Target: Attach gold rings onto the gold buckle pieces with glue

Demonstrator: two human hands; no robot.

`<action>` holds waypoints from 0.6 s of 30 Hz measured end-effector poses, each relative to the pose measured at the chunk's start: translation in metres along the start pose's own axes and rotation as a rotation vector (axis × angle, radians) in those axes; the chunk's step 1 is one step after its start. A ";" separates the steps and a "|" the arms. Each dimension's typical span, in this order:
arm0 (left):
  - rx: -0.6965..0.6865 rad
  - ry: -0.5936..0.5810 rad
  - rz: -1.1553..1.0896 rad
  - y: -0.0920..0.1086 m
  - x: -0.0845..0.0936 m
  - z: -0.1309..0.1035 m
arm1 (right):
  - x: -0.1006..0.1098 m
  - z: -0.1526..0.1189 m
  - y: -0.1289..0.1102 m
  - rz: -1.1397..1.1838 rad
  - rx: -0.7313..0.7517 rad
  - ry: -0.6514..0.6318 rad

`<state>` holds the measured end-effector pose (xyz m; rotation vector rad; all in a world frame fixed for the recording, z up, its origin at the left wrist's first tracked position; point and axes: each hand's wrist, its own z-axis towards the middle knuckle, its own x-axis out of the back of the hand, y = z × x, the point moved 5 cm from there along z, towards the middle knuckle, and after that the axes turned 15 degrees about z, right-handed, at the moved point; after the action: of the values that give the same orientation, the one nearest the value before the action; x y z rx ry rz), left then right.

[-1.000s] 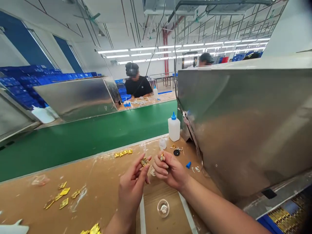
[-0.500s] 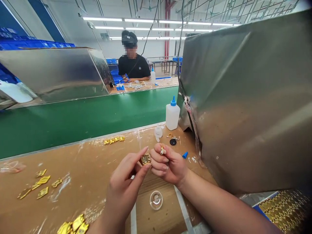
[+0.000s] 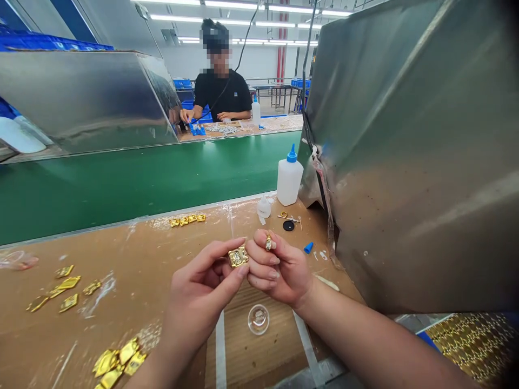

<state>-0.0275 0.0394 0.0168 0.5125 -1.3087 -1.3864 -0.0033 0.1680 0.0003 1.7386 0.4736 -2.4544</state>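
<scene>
Our fingers (image 3: pixel 237 270) of the left hand (image 3: pixel 198 294) pinch a small gold plate (image 3: pixel 237 256) by its edges, long axis running roughly left to right and tilted a little, held above the bench (image 3: pixel 162 270). Just right of it, nearly touching, our right hand (image 3: pixel 279 270) grips a smaller gold piece (image 3: pixel 268 242) upright between thumb and forefinger; its exact shape is too small to tell. The piece sits slightly higher than the plate. Below our hands lies a clear round dish (image 3: pixel 258 319). Farther out are loose gold plates (image 3: pixel 60 292), a white glue bottle (image 3: pixel 289 177), and the green conveyor belt (image 3: pixel 141 183).
</scene>
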 end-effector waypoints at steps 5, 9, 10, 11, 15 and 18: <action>0.009 -0.036 -0.073 -0.001 -0.003 0.000 | 0.000 0.000 0.004 0.044 -0.035 -0.019; 0.011 -0.042 -0.114 -0.006 -0.002 -0.001 | -0.001 0.000 0.005 0.066 -0.038 -0.045; 0.016 -0.038 -0.120 -0.007 -0.001 -0.001 | -0.001 0.000 0.006 0.072 -0.036 -0.046; 0.020 -0.029 -0.119 -0.007 -0.001 -0.001 | -0.001 0.000 0.006 0.080 -0.032 -0.048; -0.001 0.018 -0.055 -0.002 0.001 -0.001 | -0.002 0.000 0.006 0.098 -0.029 -0.045; -0.045 0.064 0.043 0.003 0.004 -0.002 | 0.000 0.000 0.007 0.073 -0.028 -0.011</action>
<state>-0.0261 0.0357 0.0206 0.4915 -1.2276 -1.3501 -0.0014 0.1615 -0.0007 1.6995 0.4333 -2.3941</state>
